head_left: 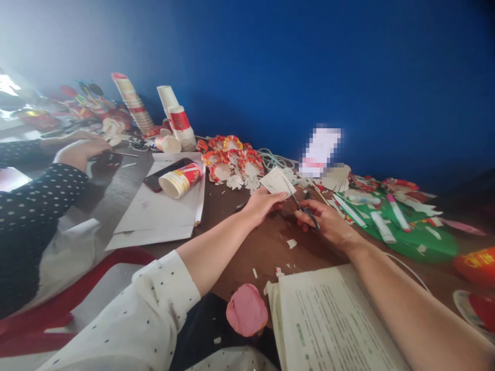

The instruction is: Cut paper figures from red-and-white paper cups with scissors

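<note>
My left hand (265, 205) pinches a small white piece of paper (275, 181) by its lower edge, thumb on top. In my right hand (325, 220) is a pair of dark-handled scissors (309, 211), the fingers wrapped round the handles. The blades reach up to the right side of the paper; whether they are parted is too small to tell. Just behind the paper lie several flower shapes cut from paper cups (232, 159), red and white. A white paper scrap (292, 243) rests on the brown table below my hands.
Paper cups (180, 126) stand stacked at the back left. A cup stack (181, 180) lies on a white folder (154, 216) beside a phone. Markers (398, 212) sit on a green sheet (433, 245). A printed booklet (328, 314) and a pink round piece (246, 310) are nearest me. A co-worker's hands (83, 149) are at left.
</note>
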A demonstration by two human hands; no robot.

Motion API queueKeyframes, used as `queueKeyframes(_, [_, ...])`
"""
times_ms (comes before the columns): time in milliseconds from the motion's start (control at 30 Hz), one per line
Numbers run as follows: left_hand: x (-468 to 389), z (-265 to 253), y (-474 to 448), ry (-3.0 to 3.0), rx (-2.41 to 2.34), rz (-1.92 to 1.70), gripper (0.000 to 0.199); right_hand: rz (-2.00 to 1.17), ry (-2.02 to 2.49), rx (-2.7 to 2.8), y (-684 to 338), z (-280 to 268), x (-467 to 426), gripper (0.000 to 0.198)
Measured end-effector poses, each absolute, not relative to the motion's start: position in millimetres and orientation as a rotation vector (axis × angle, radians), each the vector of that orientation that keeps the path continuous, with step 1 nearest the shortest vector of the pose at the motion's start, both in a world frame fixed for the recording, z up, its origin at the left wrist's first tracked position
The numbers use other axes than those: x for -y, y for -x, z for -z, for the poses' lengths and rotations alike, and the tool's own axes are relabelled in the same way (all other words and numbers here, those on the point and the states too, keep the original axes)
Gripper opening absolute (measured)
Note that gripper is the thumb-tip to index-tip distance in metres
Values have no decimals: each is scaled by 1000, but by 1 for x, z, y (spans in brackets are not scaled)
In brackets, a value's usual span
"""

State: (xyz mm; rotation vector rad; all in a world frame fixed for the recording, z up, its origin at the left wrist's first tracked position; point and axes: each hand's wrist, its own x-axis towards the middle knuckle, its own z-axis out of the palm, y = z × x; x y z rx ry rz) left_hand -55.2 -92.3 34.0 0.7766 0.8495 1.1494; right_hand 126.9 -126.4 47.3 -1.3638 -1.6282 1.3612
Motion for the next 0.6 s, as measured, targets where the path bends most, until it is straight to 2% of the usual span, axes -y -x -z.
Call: queueKeyframes(600, [91, -34, 55, -778, -888, -1131, 16, -1323, 1384, 1671, -130, -44, 125, 51])
